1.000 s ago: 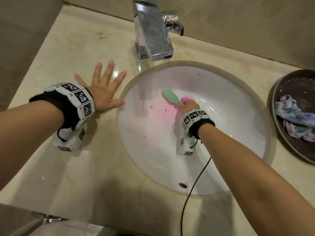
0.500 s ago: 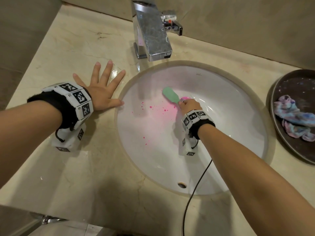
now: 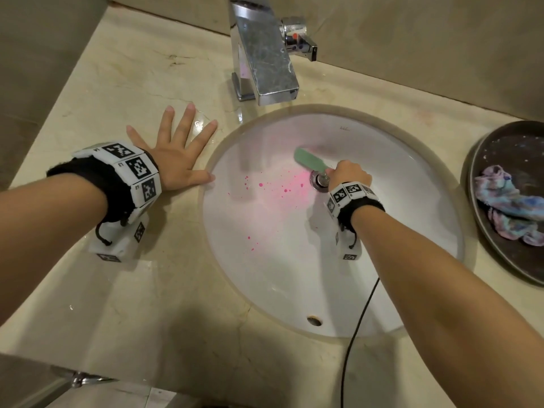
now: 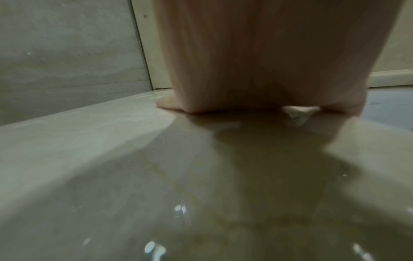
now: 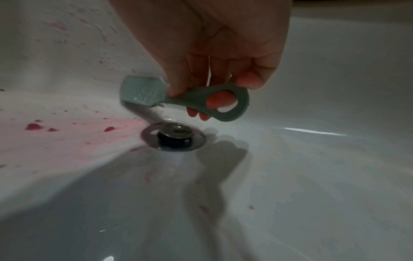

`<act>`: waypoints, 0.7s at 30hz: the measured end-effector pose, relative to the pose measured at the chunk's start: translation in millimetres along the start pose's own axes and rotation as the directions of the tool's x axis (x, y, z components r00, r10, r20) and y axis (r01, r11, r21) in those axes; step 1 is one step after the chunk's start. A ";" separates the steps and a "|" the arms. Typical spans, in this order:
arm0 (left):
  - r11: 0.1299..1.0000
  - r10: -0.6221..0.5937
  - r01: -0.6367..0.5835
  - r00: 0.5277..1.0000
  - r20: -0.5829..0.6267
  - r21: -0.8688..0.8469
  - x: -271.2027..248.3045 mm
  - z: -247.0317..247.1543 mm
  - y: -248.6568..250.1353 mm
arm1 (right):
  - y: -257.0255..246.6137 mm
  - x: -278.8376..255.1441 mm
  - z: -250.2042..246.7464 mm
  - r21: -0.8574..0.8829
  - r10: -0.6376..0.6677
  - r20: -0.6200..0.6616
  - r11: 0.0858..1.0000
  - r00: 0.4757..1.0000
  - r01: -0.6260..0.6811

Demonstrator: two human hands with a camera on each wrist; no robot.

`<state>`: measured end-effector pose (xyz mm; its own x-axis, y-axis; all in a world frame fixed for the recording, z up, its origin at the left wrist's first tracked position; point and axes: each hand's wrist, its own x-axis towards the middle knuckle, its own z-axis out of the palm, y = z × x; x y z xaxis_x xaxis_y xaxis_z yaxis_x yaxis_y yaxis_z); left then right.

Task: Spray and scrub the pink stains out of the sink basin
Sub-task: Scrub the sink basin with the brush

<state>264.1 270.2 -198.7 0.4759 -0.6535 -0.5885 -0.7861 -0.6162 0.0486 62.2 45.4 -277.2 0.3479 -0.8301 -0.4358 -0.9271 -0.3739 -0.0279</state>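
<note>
The white sink basin (image 3: 397,240) carries pink stains (image 3: 282,187) in a smear and scattered spots left of the metal drain (image 3: 319,180). The same pink stains (image 5: 44,130) show left of the drain (image 5: 172,136) in the right wrist view. My right hand (image 3: 348,172) grips the looped handle of a green scrub brush (image 3: 310,161), whose head rests on the basin's far wall just beyond the drain. The thumb and fingers of my right hand (image 5: 212,84) curl round the brush (image 5: 185,98). My left hand (image 3: 176,148) lies flat, fingers spread, on the countertop left of the basin.
A chrome faucet (image 3: 262,54) stands behind the basin. At the right, a dark round tray (image 3: 500,254) holds a crumpled tie-dye cloth (image 3: 506,207). A black cable (image 3: 356,328) hangs from my right wrist over the basin's front rim. The beige marble countertop (image 3: 132,290) is wet in places.
My right hand has drawn back to the right with the brush, baring the drain, and the pink patch by the drain looks paler. The left hand stays put.
</note>
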 end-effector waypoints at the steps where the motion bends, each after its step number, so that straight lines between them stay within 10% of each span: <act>1: 1.000 0.001 -0.001 1.000 0.000 0.003 0.0 0.2 0.1 | -6.1 -0.2 1.1 -0.014 -0.020 0.008 1.000 1.000 0.020; 7: 1.000 -0.002 0.002 1.000 0.004 -0.003 -1.0 -0.1 0.3 | -44.3 -4.3 7.8 -0.066 -0.204 -0.005 0.977 0.979 0.203; 15: 1.000 -0.001 0.001 1.000 0.015 -0.007 -1.4 -1.4 0.8 | 20.4 11.4 -9.8 0.043 0.089 0.007 0.995 0.996 -0.090; 21: 1.000 -0.004 0.004 1.000 0.017 0.000 -1.7 -2.0 0.6 | -18.6 -0.5 3.2 0.052 -0.034 0.023 0.998 0.999 0.032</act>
<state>263.6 270.1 -196.1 0.4726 -0.6433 -0.6024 -0.7841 -0.6190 0.0458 78.8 54.0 -279.3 0.3756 -0.8074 -0.4549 -0.9213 -0.3785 -0.0890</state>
